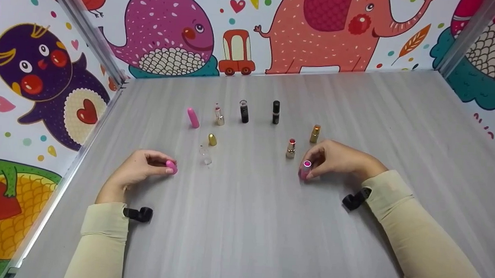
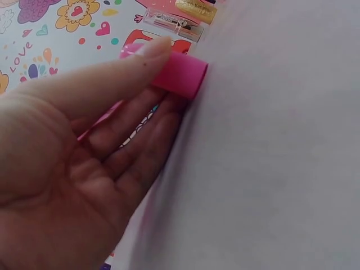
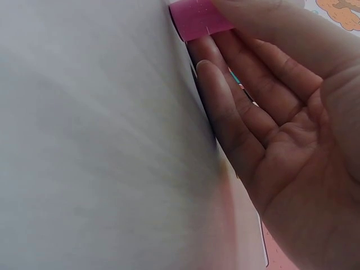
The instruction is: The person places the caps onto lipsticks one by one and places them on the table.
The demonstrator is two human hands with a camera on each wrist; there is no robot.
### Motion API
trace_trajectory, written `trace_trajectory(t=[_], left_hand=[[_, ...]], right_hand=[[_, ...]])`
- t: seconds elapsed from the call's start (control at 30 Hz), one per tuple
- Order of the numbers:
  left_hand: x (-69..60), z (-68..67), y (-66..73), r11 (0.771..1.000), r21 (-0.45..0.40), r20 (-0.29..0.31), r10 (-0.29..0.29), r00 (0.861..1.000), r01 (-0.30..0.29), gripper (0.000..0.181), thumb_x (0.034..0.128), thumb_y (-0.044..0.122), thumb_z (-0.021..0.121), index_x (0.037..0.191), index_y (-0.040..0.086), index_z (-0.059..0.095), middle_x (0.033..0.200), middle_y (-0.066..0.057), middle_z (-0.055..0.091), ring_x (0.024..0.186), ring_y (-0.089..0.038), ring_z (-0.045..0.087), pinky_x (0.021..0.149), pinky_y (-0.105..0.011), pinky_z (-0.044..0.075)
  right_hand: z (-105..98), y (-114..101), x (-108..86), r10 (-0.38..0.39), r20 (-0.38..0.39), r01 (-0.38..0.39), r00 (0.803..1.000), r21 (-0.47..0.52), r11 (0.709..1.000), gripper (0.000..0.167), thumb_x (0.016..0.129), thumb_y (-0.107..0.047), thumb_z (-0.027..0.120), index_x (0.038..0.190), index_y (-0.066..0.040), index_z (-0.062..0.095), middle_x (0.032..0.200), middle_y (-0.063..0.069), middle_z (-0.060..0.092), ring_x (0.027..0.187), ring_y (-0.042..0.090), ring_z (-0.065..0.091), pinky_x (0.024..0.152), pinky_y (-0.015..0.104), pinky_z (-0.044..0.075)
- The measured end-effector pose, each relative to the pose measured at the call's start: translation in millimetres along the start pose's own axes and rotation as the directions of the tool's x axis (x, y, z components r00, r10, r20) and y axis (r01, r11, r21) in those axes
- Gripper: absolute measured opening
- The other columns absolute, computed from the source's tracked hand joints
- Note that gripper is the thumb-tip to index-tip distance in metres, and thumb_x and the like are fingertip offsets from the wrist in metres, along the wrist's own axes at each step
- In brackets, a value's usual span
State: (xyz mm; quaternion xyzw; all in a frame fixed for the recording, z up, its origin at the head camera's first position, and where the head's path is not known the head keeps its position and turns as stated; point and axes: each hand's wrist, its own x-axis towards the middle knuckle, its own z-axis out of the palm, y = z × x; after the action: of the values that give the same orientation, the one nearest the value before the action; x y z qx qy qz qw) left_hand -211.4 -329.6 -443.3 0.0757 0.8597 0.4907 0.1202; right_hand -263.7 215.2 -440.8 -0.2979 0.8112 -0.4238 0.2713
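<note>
In the head view my left hand pinches a pink lipstick cap between thumb and fingers, low over the table at the left. The left wrist view shows this cap standing at the table surface. My right hand pinches an uncapped pink lipstick by its sides, its silver ring and pink tip facing up. The pink base meets the tabletop in the right wrist view. Close by stand a red lipstick with a gold base and a gold lipstick, both uncapped.
A small gold cap and a clear cap stand right of my left hand. Farther back, a pink tube, a clear-topped lipstick, a black clear-topped lipstick and a black tube form a row. Cartoon-printed panels edge the table.
</note>
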Motion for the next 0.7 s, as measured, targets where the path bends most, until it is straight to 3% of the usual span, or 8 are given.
trace_trajectory(t=[0.43, 0.7], left_hand=[[0.2, 2.8, 4.3, 0.991, -0.134, -0.101, 0.014, 0.995, -0.028, 0.039, 0.0923, 0.005, 0.084, 0.126, -0.012, 0.072, 0.104, -0.001, 0.081, 0.096, -0.008, 0.070, 0.085, -0.019, 0.055], [3.0, 9.0, 13.0, 0.960, -0.265, -0.224, 0.025, 0.974, -0.086, 0.039, 0.0951, 0.002, 0.080, 0.128, -0.015, 0.068, 0.100, 0.006, 0.079, 0.094, -0.008, 0.073, 0.085, -0.024, 0.060]], right_hand=[[0.9, 1.1, 0.5, -0.003, -0.005, 0.003, 1.000, -0.009, 1.000, 0.021, 0.085, -0.005, 0.089, 0.105, -0.005, 0.081, 0.093, 0.003, 0.080, 0.080, 0.008, 0.070, 0.071, 0.020, 0.055], [-0.1, 1.3, 0.5, 0.002, -0.008, -0.002, 1.000, -0.015, 1.000, 0.022, 0.085, -0.004, 0.089, 0.106, -0.004, 0.081, 0.095, 0.004, 0.079, 0.082, 0.009, 0.070, 0.073, 0.020, 0.055]])
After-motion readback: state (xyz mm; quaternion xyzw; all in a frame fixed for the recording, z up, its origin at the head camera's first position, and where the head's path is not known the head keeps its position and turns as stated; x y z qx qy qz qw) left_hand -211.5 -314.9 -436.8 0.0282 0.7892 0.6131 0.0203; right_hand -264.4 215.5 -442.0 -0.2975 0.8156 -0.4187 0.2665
